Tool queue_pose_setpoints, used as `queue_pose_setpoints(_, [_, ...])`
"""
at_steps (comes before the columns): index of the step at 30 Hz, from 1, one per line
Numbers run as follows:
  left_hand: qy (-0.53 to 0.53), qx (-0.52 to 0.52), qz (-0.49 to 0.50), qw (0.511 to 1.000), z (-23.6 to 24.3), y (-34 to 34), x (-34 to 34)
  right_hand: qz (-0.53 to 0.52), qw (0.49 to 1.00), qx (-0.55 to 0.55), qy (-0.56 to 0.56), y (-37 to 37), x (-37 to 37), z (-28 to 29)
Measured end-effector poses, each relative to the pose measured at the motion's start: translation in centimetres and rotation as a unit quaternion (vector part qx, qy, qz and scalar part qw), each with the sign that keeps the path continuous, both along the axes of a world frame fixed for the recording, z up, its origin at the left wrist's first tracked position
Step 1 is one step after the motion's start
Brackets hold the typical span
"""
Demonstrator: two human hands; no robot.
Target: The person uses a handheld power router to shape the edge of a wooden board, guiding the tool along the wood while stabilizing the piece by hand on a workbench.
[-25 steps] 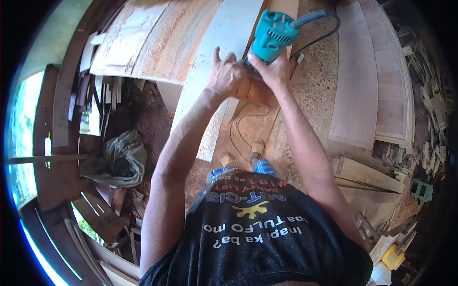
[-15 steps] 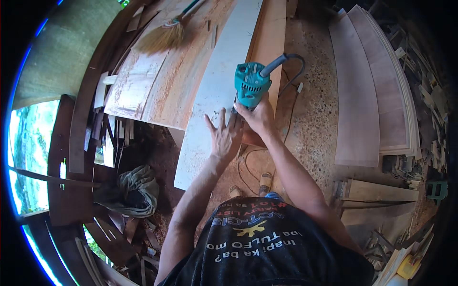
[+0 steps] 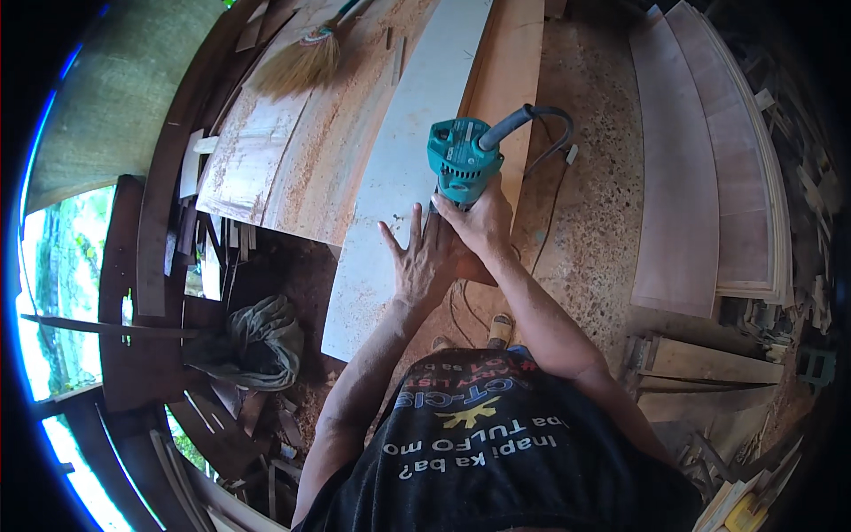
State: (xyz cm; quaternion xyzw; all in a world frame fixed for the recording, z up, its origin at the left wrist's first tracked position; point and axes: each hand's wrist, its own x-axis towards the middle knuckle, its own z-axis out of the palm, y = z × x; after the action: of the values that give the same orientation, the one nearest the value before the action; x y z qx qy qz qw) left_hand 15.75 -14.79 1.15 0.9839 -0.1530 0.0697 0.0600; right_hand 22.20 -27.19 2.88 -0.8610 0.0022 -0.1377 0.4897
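Note:
My right hand (image 3: 486, 222) is wrapped round the lower body of a teal trim router (image 3: 463, 164), which stands on the right edge of a long pale board (image 3: 377, 257). The router's grey cord (image 3: 510, 126) leaves from its top and curls to the right. My left hand (image 3: 423, 262) lies on the board close to the router's base, its thumb and fingers spread. Its outer fingers sit right by the base, and I cannot tell whether they touch it. The router's bit and most of its base are hidden by my hands. A reddish-brown board (image 3: 512, 66) lies alongside the pale one.
Wide planks (image 3: 301, 177) strewn with shavings lie to the left, with a straw broom (image 3: 306, 66) on them. Wood panels (image 3: 678, 168) lean at the right. A grey cloth (image 3: 257, 346) hangs at lower left. The cord trails over the dusty floor (image 3: 589, 204) near my feet.
The view has shifted slightly, with the right-hand panels farther right. The router sits a little farther left in the picture. Both hands keep their places on the router and the board.

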Motion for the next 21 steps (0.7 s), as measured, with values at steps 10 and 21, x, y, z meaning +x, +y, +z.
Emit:
queue_pose_setpoints(10, [-0.027, 0.019, -0.011, 0.999, -1.1, 0.2, 0.7, 0.006, 1.0, 0.007, -0.018, -0.2, 0.9, -0.3])
queue_pose_setpoints(21, [-0.016, 0.003, -0.029, 0.999, -0.6, 0.3, 1.7, -0.012, 0.999, -0.02, -0.027, -0.6, 1.9, -0.2])
